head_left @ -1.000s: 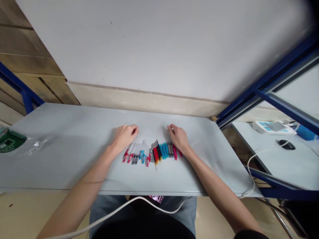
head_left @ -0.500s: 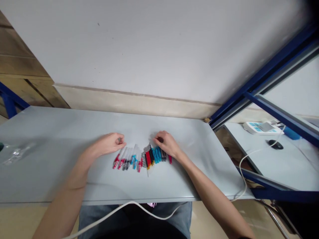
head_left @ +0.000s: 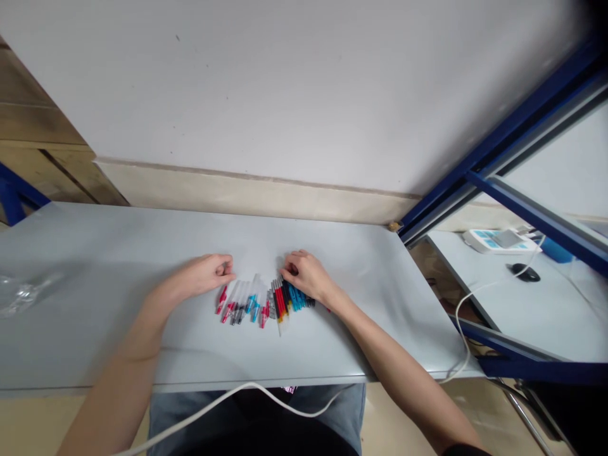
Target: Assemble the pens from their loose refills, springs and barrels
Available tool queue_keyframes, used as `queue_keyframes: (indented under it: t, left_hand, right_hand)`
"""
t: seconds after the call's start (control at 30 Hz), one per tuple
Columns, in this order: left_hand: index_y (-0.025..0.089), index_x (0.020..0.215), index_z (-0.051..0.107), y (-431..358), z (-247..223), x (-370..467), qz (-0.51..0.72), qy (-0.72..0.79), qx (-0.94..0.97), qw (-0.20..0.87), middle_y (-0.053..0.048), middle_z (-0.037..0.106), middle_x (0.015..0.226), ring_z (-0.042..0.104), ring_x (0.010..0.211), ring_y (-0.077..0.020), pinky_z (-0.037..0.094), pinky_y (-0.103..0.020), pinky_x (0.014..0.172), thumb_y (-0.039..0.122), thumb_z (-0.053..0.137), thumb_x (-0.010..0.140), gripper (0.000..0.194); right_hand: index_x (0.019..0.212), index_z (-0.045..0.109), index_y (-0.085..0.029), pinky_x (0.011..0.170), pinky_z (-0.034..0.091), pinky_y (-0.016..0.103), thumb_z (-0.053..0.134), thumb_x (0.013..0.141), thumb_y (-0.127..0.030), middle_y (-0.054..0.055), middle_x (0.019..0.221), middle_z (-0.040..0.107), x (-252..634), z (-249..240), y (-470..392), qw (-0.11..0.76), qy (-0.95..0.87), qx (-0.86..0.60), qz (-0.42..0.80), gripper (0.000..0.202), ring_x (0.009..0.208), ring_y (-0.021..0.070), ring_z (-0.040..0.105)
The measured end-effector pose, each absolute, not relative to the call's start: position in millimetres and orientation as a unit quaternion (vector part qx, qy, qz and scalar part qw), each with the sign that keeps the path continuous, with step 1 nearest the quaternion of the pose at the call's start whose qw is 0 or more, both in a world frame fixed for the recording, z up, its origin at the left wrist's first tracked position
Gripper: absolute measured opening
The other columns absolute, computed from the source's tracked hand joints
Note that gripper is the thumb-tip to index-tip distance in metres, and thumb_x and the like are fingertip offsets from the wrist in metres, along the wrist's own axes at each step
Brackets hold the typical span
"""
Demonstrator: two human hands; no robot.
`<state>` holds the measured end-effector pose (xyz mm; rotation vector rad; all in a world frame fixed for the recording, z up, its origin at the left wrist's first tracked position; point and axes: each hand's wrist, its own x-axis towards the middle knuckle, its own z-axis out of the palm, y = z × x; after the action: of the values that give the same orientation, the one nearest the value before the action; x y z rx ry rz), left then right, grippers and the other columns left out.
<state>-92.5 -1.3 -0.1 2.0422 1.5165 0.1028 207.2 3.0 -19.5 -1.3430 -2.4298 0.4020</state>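
Observation:
Several clear pen barrels with red, blue and black ends (head_left: 244,297) lie side by side on the grey table (head_left: 199,342). To their right is a row of thin refills with red and black sections (head_left: 281,300), then several blue pen parts (head_left: 297,297). My left hand (head_left: 213,272) rests at the upper left end of the barrels, fingers curled together; whatever it pinches is too small to make out. Over the top of the refills and blue parts is my right hand (head_left: 304,273), its fingers closed at the refill tips, with their contact hidden.
Crumpled clear plastic (head_left: 23,292) lies at the table's left. A white cable (head_left: 251,386) crosses in front of my lap. Beyond the blue metal frame (head_left: 532,209) at the right are a white device (head_left: 503,240) and a black mouse (head_left: 525,273).
My right hand has moved a little left, from above the blue parts towards the refill tips, and now covers more of the blue and dark parts. The view has shifted slightly.

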Motion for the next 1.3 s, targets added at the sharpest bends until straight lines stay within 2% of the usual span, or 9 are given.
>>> queue_keyframes:
  t: [0.1,0.2,0.3,0.43,0.63,0.73,0.87,1.13,1.3]
  left_hand:
    - [0.025,0.082,0.054,-2,1,-86,0.032,0.586,0.780,0.216,0.003,0.058,0.061,0.048,0.053,-0.0154,0.028,-0.028,0.054,0.045,0.053,0.090,0.021]
    - [0.025,0.086,0.055,-2,2,-76,0.021,0.610,0.783,0.118,0.001,0.063,0.065,0.053,0.056,-0.0181,0.025,-0.030,0.056,0.039,0.047,0.094,0.018]
    - [0.024,0.093,0.056,-3,0,-64,0.038,0.600,0.797,0.048,-0.005,0.070,0.089,0.062,0.071,-0.0212,0.027,-0.032,0.059,0.033,0.043,0.098,0.016]
    - [0.022,0.103,0.058,1,-9,-56,0.084,0.565,0.820,0.009,-0.009,0.066,0.110,0.065,0.091,-0.0227,0.035,-0.032,0.065,0.032,0.039,0.102,0.022]
    - [0.020,0.105,0.059,13,-25,-57,0.145,0.536,0.832,-0.005,-0.009,0.063,0.110,0.063,0.097,-0.0234,0.044,-0.033,0.077,0.034,0.039,0.105,0.024]
    - [0.020,0.102,0.058,18,-29,-54,0.181,0.526,0.831,0.008,-0.008,0.066,0.105,0.063,0.096,-0.0242,0.045,-0.034,0.083,0.032,0.038,0.105,0.023]
    - [0.022,0.109,0.056,18,-25,-47,0.219,0.538,0.812,0.051,-0.006,0.070,0.099,0.066,0.087,-0.0229,0.044,-0.032,0.074,0.031,0.036,0.105,0.022]
    - [0.024,0.109,0.057,22,-6,-25,0.185,0.490,0.847,0.089,-0.003,0.071,0.094,0.067,0.077,-0.0206,0.040,-0.029,0.066,0.033,0.037,0.107,0.022]
    - [0.021,0.105,0.061,16,-11,-21,0.253,0.438,0.856,0.104,-0.004,0.068,0.101,0.065,0.089,-0.0191,0.046,-0.030,0.080,0.034,0.040,0.107,0.025]
  right_hand:
    - [0.078,0.054,-0.021,0.070,0.033,0.029,0.052,0.099,-0.022,0.003,0.077,0.059,205,-20,2,0.154,-0.849,-0.494,0.111,0.022,0.081,0.0192,0.052]
    - [0.079,0.055,-0.021,0.070,0.033,0.029,0.052,0.101,-0.027,0.004,0.079,0.062,204,-19,2,0.134,-0.854,-0.495,0.093,0.023,0.083,0.0200,0.055]
    - [0.081,0.057,-0.020,0.074,0.035,0.030,0.053,0.100,-0.023,0.006,0.085,0.066,201,-19,2,0.111,-0.859,-0.494,0.072,0.019,0.086,0.0206,0.057]
    - [0.084,0.060,-0.019,0.078,0.038,0.032,0.046,0.101,-0.021,0.010,0.086,0.068,196,-20,1,0.108,-0.845,-0.519,0.062,0.022,0.086,0.0229,0.059]
    - [0.072,0.058,-0.018,0.071,0.034,0.033,0.049,0.094,-0.017,0.011,0.079,0.067,193,-22,3,0.150,-0.827,-0.534,0.093,0.023,0.076,0.0221,0.056]
    - [0.062,0.051,-0.020,0.062,0.029,0.032,0.052,0.087,-0.015,0.005,0.064,0.059,194,-23,5,0.189,-0.805,-0.547,0.129,0.025,0.061,0.0170,0.045]
    - [0.057,0.045,-0.020,0.057,0.025,0.030,0.054,0.081,-0.017,-0.002,0.053,0.045,198,-22,11,0.271,-0.759,-0.561,0.191,0.026,0.053,0.0125,0.033]
    - [0.068,0.058,-0.018,0.059,0.038,0.026,0.046,0.093,-0.043,0.001,0.064,0.057,220,-16,20,0.438,-0.647,-0.547,0.302,0.038,0.059,0.0138,0.048]
    - [0.077,0.068,-0.017,0.046,0.029,0.025,0.071,0.079,-0.041,-0.002,0.059,0.056,229,-21,20,0.541,-0.470,-0.481,0.505,0.024,0.050,0.0103,0.041]
